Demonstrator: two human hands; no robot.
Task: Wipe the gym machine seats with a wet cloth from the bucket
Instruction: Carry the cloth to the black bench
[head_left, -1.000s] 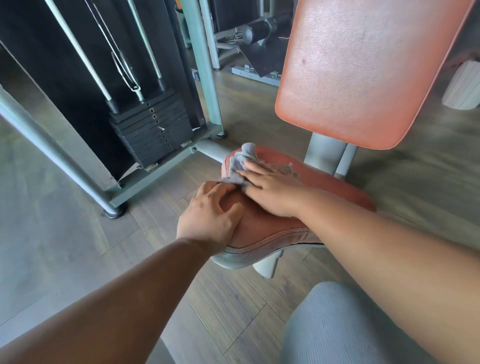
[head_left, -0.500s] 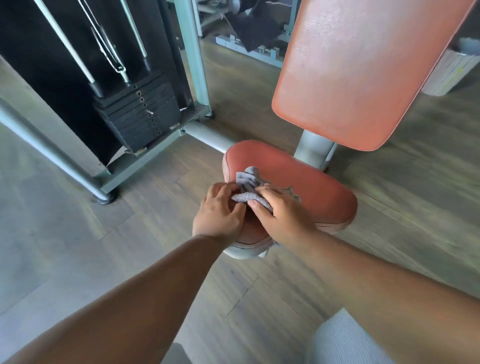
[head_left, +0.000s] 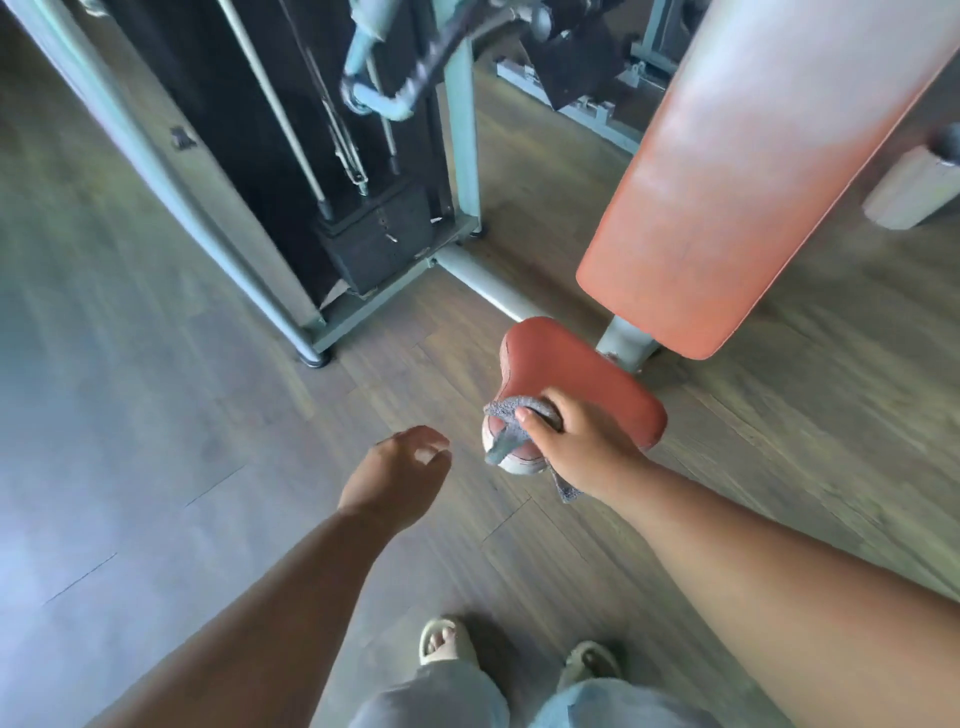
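The red padded seat (head_left: 587, 379) of a gym machine sits low, right of centre, with its tall orange backrest (head_left: 753, 171) rising behind it. My right hand (head_left: 576, 441) is at the seat's near left corner, closed around a grey cloth (head_left: 511, 415) whose ends hang over the seat's edge. My left hand (head_left: 400, 467) hovers over the floor to the left of the seat, fingers loosely apart and holding nothing. No bucket is in view.
A black weight stack (head_left: 379, 244) with cables stands in a grey steel frame (head_left: 218, 223) at the back left, with a hanging handle (head_left: 384, 98) above it. A pale padded roller (head_left: 914, 187) is at far right. My sandalled feet (head_left: 447, 644) stand on wood-look flooring.
My left hand has come off the seat and moved left over the floor. My right hand has gathered the cloth at the seat's near corner. The view has pulled back and risen, showing my feet.
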